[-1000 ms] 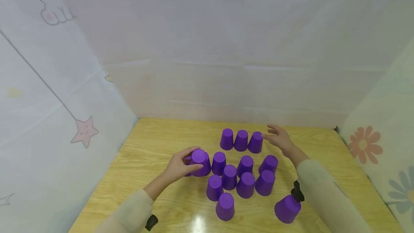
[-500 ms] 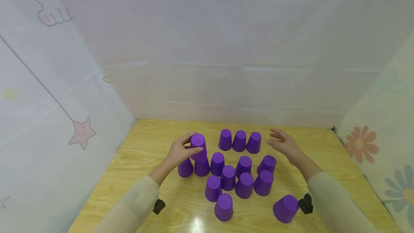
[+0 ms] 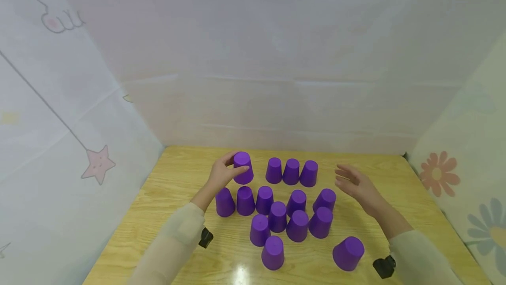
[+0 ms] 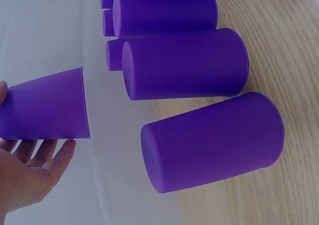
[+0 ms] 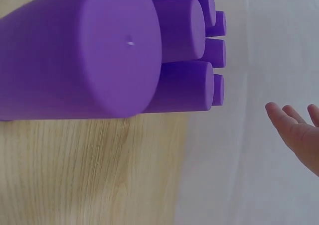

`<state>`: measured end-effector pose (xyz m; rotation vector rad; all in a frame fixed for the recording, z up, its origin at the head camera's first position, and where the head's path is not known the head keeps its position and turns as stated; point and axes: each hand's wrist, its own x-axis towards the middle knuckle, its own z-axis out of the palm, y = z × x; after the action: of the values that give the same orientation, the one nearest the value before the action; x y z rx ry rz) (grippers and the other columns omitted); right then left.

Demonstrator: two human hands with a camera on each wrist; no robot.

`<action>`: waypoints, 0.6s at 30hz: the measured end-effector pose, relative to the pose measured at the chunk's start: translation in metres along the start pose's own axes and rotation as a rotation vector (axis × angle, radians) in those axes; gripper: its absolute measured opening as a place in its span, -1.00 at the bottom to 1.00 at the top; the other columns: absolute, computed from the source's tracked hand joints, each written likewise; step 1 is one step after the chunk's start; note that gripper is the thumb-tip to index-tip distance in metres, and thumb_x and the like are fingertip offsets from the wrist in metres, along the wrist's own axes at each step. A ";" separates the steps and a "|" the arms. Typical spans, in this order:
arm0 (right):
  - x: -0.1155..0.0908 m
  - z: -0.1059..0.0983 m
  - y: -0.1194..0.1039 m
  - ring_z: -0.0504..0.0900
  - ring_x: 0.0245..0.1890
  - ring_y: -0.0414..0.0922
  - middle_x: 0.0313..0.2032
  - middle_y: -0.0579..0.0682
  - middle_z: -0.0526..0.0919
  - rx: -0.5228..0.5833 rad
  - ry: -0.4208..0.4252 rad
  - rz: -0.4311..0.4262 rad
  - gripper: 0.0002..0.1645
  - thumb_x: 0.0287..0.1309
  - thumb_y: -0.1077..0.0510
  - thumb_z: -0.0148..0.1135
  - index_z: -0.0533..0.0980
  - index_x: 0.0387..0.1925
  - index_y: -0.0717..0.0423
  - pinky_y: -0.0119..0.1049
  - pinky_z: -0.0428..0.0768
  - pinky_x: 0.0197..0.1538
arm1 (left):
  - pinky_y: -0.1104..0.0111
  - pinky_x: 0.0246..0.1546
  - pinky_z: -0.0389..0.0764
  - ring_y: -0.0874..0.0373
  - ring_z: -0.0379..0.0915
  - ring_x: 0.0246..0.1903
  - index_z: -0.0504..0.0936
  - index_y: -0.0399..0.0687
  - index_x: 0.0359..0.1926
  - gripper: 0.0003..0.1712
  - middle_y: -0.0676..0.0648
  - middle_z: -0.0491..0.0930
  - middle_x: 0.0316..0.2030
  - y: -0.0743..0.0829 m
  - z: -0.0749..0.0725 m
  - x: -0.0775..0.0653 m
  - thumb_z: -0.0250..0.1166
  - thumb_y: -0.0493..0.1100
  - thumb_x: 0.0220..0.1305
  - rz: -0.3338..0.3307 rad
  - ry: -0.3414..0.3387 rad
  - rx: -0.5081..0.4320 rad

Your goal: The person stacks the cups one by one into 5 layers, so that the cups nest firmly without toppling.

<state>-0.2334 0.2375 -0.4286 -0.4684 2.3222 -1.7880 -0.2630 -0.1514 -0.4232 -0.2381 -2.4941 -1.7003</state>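
My left hand (image 3: 222, 174) grips an upside-down purple cup (image 3: 243, 170) between thumb and fingers, at the left of the back row. In the left wrist view that held cup (image 4: 47, 105) hangs clear of the table, its rim pointing toward the tabletop. Two purple cups, the leftmost (image 3: 225, 203) and its neighbour (image 3: 246, 201), stand upside down just in front of the left hand. My right hand (image 3: 359, 188) hovers at the right with relaxed, slightly bent fingers and nothing in them. Nearest to it stands a purple cup (image 3: 326, 200).
Three purple cups line the back, the middle one (image 3: 291, 172) among them. Several more stand upside down mid-table, with one (image 3: 273, 253) in front and a lone cup (image 3: 348, 254) at the front right. Printed white sheets (image 3: 276, 78) border the wooden table (image 3: 189, 162).
My left hand has lifted the cup up from over the two left cups and carried it toward the back. My right hand has drawn away from the back row, to the right and nearer.
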 end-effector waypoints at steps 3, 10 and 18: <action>-0.008 0.001 0.001 0.14 0.14 0.15 0.17 0.22 0.13 0.011 0.001 -0.007 -0.30 0.15 0.13 0.04 0.00 0.25 0.18 -0.10 0.28 0.06 | 0.21 -0.11 0.40 0.07 0.34 -0.08 0.42 0.01 0.06 -0.32 -0.02 0.51 -0.15 -0.003 0.003 0.005 0.39 0.01 -0.16 -0.038 0.021 0.000; -0.027 0.001 0.009 0.11 0.15 0.15 0.18 0.22 0.13 0.024 0.029 -0.023 -0.32 0.14 0.18 0.04 0.01 0.25 0.17 -0.43 0.35 -0.02 | 0.23 -0.12 0.42 0.04 0.35 -0.08 0.45 -0.03 0.02 -0.38 -0.09 0.50 -0.14 -0.011 0.008 0.015 0.39 -0.05 -0.15 -0.080 0.081 -0.059; -0.053 -0.001 0.021 0.09 0.14 0.20 0.17 0.21 0.14 0.026 0.077 -0.019 -0.35 0.15 0.21 0.02 0.02 0.23 0.22 -0.53 0.35 -0.06 | 0.24 -0.11 0.40 0.01 0.39 -0.16 0.47 -0.12 -0.01 -0.41 -0.16 0.50 -0.16 -0.023 0.013 0.026 0.40 -0.15 -0.16 -0.065 0.136 -0.126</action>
<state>-0.1873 0.2614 -0.4516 -0.4262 2.3497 -1.8741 -0.2934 -0.1461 -0.4439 -0.0507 -2.3256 -1.8352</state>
